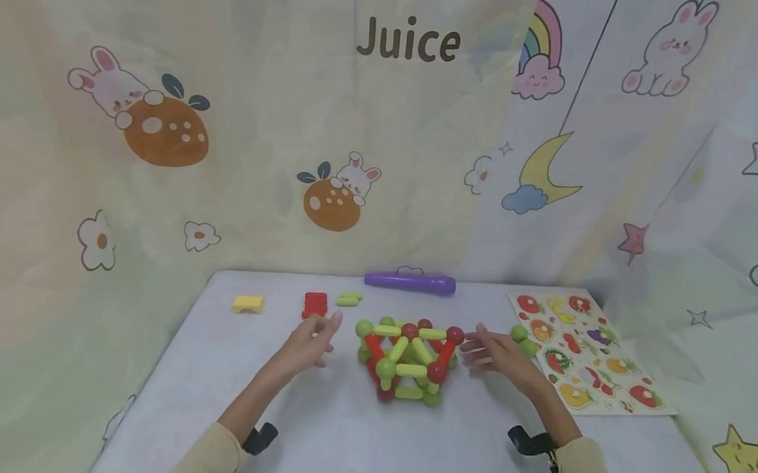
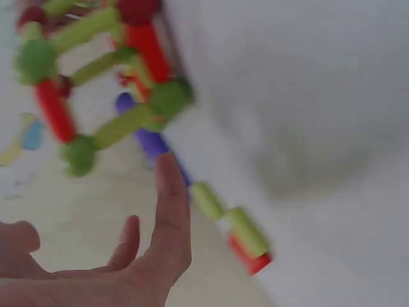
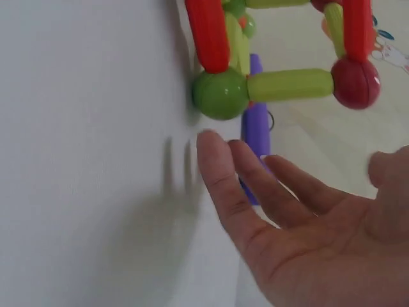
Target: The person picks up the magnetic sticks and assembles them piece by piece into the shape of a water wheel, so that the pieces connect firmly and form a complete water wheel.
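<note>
Head view shows both sets of fingers straight and relaxed, holding nothing: the left hand (image 1: pixel 309 341) hovers just beside the left flank of the rod-and-ball frame (image 1: pixel 407 359), and the right hand (image 1: pixel 498 355) just beside its right flank, neither plainly touching it. The frame stands upright at the middle of the white table (image 1: pixel 343 435), a closed cage of green and red rods joined by green and dark red balls, so the build looks largely finished and released. Loose pieces remain unused: two green balls (image 1: pixel 523 340) near the right hand, a red stack (image 1: pixel 315 304) and pale green rods (image 1: pixel 349 298) behind the left. Farther out lie a yellow block (image 1: pixel 248 304), a purple tube (image 1: pixel 410 282) and a fruit puzzle board (image 1: pixel 588 354).
</note>
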`<state>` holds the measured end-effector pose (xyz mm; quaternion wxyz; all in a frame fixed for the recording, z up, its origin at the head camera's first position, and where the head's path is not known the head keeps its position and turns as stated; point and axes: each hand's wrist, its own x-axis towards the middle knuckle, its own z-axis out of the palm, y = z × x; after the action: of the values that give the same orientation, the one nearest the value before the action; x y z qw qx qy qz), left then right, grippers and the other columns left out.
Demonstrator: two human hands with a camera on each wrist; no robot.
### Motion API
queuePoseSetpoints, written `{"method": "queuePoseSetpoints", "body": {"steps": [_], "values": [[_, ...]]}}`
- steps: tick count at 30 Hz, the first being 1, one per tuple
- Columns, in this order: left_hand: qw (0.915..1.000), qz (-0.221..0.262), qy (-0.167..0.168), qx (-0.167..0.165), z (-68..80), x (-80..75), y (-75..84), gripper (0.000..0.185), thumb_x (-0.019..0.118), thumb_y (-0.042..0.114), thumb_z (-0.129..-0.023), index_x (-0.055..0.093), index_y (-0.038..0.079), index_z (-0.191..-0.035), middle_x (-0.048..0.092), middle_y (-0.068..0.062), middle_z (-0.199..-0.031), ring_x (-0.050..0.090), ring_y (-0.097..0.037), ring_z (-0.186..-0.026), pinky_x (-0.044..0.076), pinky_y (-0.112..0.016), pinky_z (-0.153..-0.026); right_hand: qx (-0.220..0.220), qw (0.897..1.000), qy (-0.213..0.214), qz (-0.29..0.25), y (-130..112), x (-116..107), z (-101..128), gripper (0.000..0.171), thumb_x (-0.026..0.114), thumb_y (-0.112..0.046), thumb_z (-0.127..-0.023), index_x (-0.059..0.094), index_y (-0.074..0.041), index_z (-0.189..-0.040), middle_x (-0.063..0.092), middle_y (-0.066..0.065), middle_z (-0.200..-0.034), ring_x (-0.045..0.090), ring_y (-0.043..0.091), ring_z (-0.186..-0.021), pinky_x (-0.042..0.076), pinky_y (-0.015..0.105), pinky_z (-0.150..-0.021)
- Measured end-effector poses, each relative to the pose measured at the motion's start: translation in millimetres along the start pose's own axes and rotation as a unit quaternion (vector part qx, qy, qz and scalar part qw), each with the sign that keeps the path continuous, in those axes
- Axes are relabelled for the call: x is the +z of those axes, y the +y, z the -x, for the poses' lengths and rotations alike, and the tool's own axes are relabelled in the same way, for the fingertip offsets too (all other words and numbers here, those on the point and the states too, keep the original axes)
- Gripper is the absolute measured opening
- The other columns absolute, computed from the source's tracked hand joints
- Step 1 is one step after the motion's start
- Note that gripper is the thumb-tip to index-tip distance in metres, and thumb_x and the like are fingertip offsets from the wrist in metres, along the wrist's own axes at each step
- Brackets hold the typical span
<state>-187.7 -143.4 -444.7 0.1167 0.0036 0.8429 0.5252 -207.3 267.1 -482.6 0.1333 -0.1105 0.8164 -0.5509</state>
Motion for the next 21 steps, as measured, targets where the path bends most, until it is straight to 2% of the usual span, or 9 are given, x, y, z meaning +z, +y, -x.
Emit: {"method": "queuePoseSetpoints", "body": {"steps": [3, 7, 13, 16, 21], "values": [[0.9975, 0.036, -0.042, -0.045, -28.0, 3.8, -11.4, 0.098, 0.042, 0.077, -0.104, 0.040, -0.004, -0.159, 0.059, -0.028, -0.148, 0.069, -0.041, -0.125, 0.064, -0.046, -0.090, 0.063, 0.998, -0.016, -0.016, -6.0, 5.3, -4.6, 0.083, 0.025, -0.058, -0.116, 0.045, 0.013, -0.153, 0.061, 0.035, -0.141, 0.068, 0.046, -0.117, 0.063, 0.050, -0.091], [0.9888, 0.087, -0.087, -0.085, -47.2, 16.7, -16.4, 0.101, 0.041, 0.078, -0.104, 0.033, -0.004, -0.164, 0.057, -0.030, -0.152, 0.064, -0.041, -0.133, 0.062, -0.048, -0.097, 0.107, 0.994, -0.014, -0.023, -11.3, 13.3, -9.2, 0.092, 0.021, -0.067, -0.112, 0.041, 0.011, -0.157, 0.061, 0.030, -0.141, 0.067, 0.039, -0.117, 0.063, 0.050, -0.088], [0.9765, 0.152, -0.123, -0.091, -52.3, 30.4, -10.5, 0.095, 0.043, 0.072, -0.106, 0.031, 0.000, -0.167, 0.052, -0.032, -0.155, 0.055, -0.046, -0.142, 0.061, -0.049, -0.098, 0.114, 0.992, -0.015, -0.042, -16.7, 17.0, -11.5, 0.092, 0.022, -0.068, -0.112, 0.040, 0.009, -0.160, 0.058, 0.031, -0.147, 0.061, 0.044, -0.128, 0.060, 0.054, -0.097], [0.9773, 0.145, -0.125, -0.090, -52.6, 35.0, -7.7, 0.096, 0.042, 0.075, -0.105, 0.029, 0.003, -0.168, 0.052, -0.032, -0.155, 0.053, -0.046, -0.143, 0.060, -0.048, -0.099, 0.110, 0.992, -0.024, -0.051, -18.4, 18.9, -12.6, 0.090, 0.026, -0.067, -0.112, 0.040, 0.008, -0.160, 0.054, 0.032, -0.151, 0.057, 0.045, -0.134, 0.058, 0.056, -0.102], [0.9794, 0.139, -0.110, -0.097, -54.8, 43.1, -6.8, 0.097, 0.039, 0.076, -0.105, 0.030, 0.002, -0.168, 0.056, -0.031, -0.150, 0.057, -0.043, -0.137, 0.060, -0.047, -0.099, 0.093, 0.993, -0.032, -0.067, -14.7, 20.2, -13.1, 0.084, 0.031, -0.061, -0.113, 0.038, 0.007, -0.161, 0.054, 0.032, -0.151, 0.057, 0.042, -0.133, 0.057, 0.055, -0.103]]}}
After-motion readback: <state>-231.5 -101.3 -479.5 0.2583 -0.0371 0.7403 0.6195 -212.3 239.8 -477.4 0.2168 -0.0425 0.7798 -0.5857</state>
